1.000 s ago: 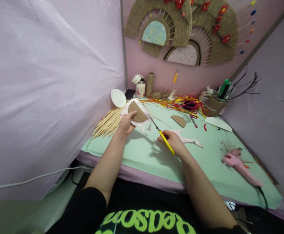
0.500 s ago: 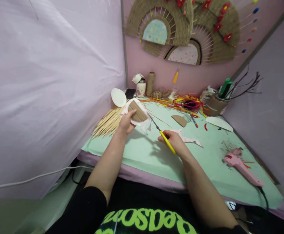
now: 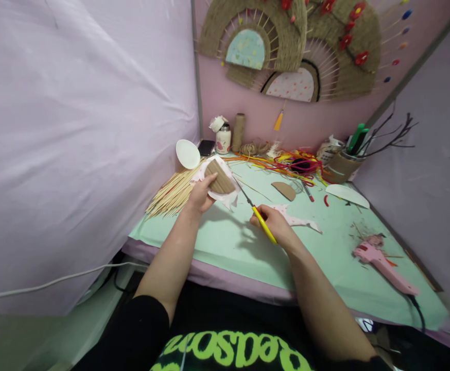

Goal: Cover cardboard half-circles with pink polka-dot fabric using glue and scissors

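Observation:
My left hand (image 3: 203, 194) grips a half-round cardboard piece (image 3: 220, 178) backed by pink-spotted white fabric (image 3: 232, 196), thumb on the ribbed brown face. The fabric sticks out around the cardboard, with ragged bits at its lower edge. My right hand (image 3: 273, 222) is closed on yellow-handled scissors (image 3: 262, 222). Their blades point up and left to the fabric's right edge; whether they are parted I cannot tell. Just behind my right hand lies a cut-off fabric scrap (image 3: 302, 222) on the table.
Bamboo sticks (image 3: 174, 193) lie left, beside a white oval piece (image 3: 188, 154). Coloured cords (image 3: 287, 159) run along the back. A brown half-disc (image 3: 283, 190) and white half-disc (image 3: 347, 196) lie right of centre. A pink glue gun (image 3: 385, 268) with a black cord rests at the right.
The held cardboard and fabric have shifted very slightly right and tilted a little. The scissors have moved slightly up and left; both hands keep their grip.

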The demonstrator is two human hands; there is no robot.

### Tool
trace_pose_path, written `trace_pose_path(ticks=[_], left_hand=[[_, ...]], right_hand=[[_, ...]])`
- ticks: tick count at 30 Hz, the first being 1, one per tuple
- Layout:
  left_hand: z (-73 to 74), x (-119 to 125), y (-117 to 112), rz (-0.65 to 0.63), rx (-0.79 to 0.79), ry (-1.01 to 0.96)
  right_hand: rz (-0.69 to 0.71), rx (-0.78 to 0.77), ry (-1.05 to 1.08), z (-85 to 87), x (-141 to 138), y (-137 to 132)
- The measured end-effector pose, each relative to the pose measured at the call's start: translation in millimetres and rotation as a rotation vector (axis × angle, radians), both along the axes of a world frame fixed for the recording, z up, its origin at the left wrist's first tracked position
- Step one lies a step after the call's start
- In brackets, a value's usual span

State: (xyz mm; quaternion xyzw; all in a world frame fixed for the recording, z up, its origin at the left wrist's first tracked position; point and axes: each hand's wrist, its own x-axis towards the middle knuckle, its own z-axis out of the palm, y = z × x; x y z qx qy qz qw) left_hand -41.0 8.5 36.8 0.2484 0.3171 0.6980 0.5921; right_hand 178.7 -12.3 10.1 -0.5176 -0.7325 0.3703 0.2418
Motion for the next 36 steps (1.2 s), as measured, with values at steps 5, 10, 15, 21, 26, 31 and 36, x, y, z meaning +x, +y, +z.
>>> trace_pose_path(ticks=[5, 10, 15, 21, 26, 31, 36], left_hand=[[-0.8, 1.3, -1.0, -0.022, -0.012, -0.017], [-0.5, 1.7, -1.4, -0.02, 0.018, 0.005], [-1.2, 0.7, -0.9, -0.027, 0.013, 0.017], [-1.5, 0.4, -0.6, -0.009, 0.024, 0.023], [-1.8, 0.2, -0.3, -0.009, 0.024, 0.011], [-1.6, 0.7, -0.9, -0.027, 0.016, 0.006], [-3.1, 1.0, -1.7, -0.06, 0.036, 0.045]], right_hand=[[0.008, 0.022, 0.01, -1.1, -0.4, 0.3], [0.001, 0.025, 0.016, 1.2, -1.4, -1.4], [-0.026, 0.038, 0.019, 1.1, -1.6, -1.9], [-0.034, 0.039, 0.037, -0.4, -0.4, -1.1], [-0.036, 0.038, 0.031, -0.7, -0.8, -1.4], [-0.012, 0.016, 0.036, 0.8, -1.7, -1.1], [-0.012, 0.022, 0.028, -0.4, -1.4, 0.2]])
